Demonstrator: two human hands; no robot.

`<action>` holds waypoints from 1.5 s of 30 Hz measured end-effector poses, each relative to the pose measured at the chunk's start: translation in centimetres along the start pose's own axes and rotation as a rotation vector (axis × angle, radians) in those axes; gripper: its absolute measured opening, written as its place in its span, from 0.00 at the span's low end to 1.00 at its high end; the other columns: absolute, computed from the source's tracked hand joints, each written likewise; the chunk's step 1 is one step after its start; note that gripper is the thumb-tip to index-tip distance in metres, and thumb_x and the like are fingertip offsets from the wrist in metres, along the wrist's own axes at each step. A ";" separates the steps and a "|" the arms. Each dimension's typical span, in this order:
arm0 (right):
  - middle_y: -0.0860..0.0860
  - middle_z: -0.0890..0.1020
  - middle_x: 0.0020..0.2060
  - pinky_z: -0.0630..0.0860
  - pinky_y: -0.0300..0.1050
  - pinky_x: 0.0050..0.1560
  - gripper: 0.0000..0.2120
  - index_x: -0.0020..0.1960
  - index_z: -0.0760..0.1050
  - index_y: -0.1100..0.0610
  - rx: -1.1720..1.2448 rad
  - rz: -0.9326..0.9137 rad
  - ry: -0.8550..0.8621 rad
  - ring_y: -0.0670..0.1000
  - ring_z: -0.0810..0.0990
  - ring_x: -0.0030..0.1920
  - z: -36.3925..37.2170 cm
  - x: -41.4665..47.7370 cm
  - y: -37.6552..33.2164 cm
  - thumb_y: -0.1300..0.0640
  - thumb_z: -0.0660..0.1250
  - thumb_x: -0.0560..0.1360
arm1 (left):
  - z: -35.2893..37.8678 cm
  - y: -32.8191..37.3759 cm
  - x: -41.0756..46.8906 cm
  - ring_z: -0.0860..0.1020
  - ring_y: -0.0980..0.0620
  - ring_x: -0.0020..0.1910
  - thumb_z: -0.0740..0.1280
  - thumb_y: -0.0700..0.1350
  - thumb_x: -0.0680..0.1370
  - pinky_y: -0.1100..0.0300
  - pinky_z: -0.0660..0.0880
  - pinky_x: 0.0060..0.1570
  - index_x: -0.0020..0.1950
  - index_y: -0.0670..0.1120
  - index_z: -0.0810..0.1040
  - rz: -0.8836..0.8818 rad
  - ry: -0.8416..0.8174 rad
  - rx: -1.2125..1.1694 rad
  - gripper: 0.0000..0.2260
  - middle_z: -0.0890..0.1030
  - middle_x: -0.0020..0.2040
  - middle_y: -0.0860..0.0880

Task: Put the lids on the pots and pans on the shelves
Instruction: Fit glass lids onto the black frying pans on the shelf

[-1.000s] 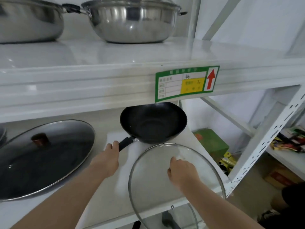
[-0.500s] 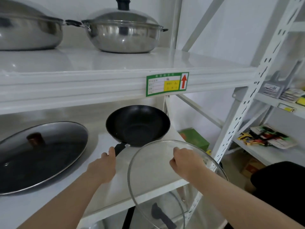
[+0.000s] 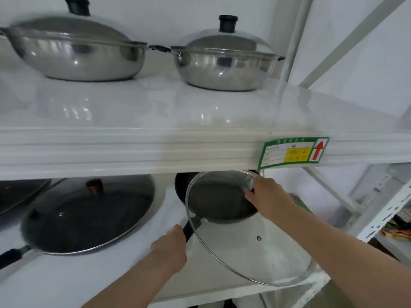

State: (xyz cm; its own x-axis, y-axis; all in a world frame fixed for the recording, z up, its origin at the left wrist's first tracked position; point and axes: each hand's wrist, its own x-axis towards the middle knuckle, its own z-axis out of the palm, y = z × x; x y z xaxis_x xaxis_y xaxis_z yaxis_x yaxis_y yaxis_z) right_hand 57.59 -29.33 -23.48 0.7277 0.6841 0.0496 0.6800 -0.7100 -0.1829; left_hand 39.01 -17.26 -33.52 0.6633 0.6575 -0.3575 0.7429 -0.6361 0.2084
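Here, right hand (image 3: 270, 200) gripping tilted glass lid (image 3: 249, 236), left hand (image 3: 170, 252) holding black pan (image 3: 222, 203) handle, shelf label (image 3: 293, 153) writing blurred

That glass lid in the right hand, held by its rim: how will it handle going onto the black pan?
The glass lid is probably stiff but breakable, so a knock on the shelf edge above looks risky. The right hand pinches only its far rim, so it may slip. The left hand on the black pan's handle should steady it.

Left hand (image 3: 170, 248) curled around a black handle, right hand (image 3: 266, 196) pinching a glass rim, both bare forearms reaching forward
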 end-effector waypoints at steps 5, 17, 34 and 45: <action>0.50 0.74 0.36 0.68 0.38 0.32 0.09 0.51 0.73 0.57 0.083 0.057 0.060 0.48 0.71 0.34 4.9 6.4 -1.6 0.52 0.59 0.80 | -1.3 -0.2 1.4 0.67 0.56 0.32 0.60 0.43 0.78 0.64 0.64 0.30 0.67 0.44 0.67 -0.001 -0.201 0.018 0.17 0.67 0.38 0.52; 0.65 0.80 0.50 0.74 0.52 0.51 0.18 0.55 0.75 0.67 0.066 -0.089 0.187 0.64 0.78 0.54 8.6 13.8 -4.0 0.51 0.65 0.78 | -1.4 -0.5 2.0 0.69 0.53 0.31 0.62 0.41 0.78 0.61 0.66 0.29 0.67 0.42 0.64 -0.004 -0.242 0.050 0.19 0.71 0.41 0.48; 0.64 0.73 0.59 0.74 0.56 0.56 0.25 0.63 0.66 0.66 0.250 -0.044 0.187 0.64 0.74 0.59 9.7 14.6 -4.1 0.48 0.67 0.77 | -2.0 -0.4 2.0 0.70 0.54 0.31 0.62 0.42 0.77 0.62 0.66 0.30 0.63 0.43 0.66 0.013 -0.255 0.081 0.15 0.72 0.41 0.48; 0.63 0.71 0.64 0.71 0.58 0.62 0.27 0.68 0.64 0.65 0.226 -0.032 0.152 0.65 0.71 0.64 10.2 14.3 -4.1 0.53 0.69 0.76 | -1.5 -1.0 1.9 0.72 0.51 0.36 0.64 0.48 0.77 0.61 0.68 0.34 0.61 0.43 0.67 0.058 -0.186 0.030 0.16 0.69 0.38 0.50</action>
State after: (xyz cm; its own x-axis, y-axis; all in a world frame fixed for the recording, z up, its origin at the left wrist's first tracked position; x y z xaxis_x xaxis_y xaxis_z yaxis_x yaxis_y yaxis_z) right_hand 64.29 -14.92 -32.04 0.7226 0.6610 0.2024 0.6782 -0.6212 -0.3927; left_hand 39.61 -14.80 -33.07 0.6746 0.5354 -0.5082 0.6993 -0.6840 0.2077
